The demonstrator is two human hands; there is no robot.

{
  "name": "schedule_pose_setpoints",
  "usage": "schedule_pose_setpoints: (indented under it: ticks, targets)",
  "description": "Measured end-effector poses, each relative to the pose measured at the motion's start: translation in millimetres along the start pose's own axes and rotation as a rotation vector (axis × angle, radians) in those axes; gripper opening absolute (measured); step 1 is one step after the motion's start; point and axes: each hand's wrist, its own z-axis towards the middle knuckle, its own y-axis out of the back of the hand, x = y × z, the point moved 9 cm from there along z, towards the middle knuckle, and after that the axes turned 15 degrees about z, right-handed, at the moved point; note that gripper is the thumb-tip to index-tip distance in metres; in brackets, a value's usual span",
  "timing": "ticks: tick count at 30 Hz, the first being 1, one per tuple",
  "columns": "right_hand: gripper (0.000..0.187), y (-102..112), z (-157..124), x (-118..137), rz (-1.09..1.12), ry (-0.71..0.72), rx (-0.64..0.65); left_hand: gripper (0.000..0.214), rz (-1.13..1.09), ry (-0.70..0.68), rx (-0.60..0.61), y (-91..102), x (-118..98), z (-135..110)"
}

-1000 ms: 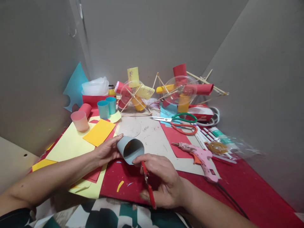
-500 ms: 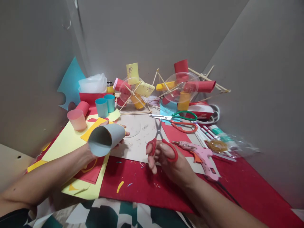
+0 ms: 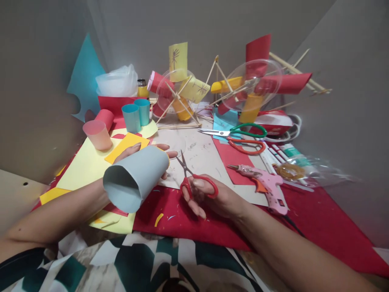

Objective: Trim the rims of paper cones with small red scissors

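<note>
Grips paper tube (image 3: 152,167) in left hand (image 3: 129,152), red-handled scissors (image 3: 185,170) in right hand (image 3: 220,195); could nick nearby left fingertips (image 3: 173,154) with parted blades!

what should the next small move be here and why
Perhaps draw the fingers of the left hand back: the right hand holds the red-handled scissors open, tips seemingly close to those fingers at the gray paper tube's end.

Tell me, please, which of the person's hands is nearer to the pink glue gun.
Right. The right hand, holding red-handled scissors, is a short way left of the pink glue gun; the left hand is farther left, partly hidden behind the grey tube.
</note>
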Motion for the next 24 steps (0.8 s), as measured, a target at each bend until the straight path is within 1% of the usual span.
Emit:
schedule_pose_setpoints:
  ticks: [5, 9, 12, 17, 21, 24]
  targets:
    - [0.052, -1, -1, 1, -0.15, -0.035, -0.016, 0.05, 0.033, 0.027, -0.051, -0.8, -1, -2]
    - [0.055, -3, -1, 1, -0.222, -0.073, -0.019, 0.055, 0.029, 0.015, -0.046, -3.3, -2, -4]
    - [0.058, -4, -1, 0, -0.262, -0.08, -0.009, 0.06, 0.034, 0.003, -0.034, -9.1, -3, -6]
    - [0.057, -2, -2, -2, -0.288, -0.098, -0.017, 0.067, 0.063, 0.013, -0.058, -14.2, -6, -10]
    - [0.057, -2, -2, -5, -0.297, -0.123, -0.008, 0.074, 0.118, 0.031, -0.013, -11.6, -4, -11]
    - [0.057, -2, -1, -7, -0.292, -0.136, -0.012, 0.076, 0.175, 0.032, 0.026, -8.2, -5, -11]
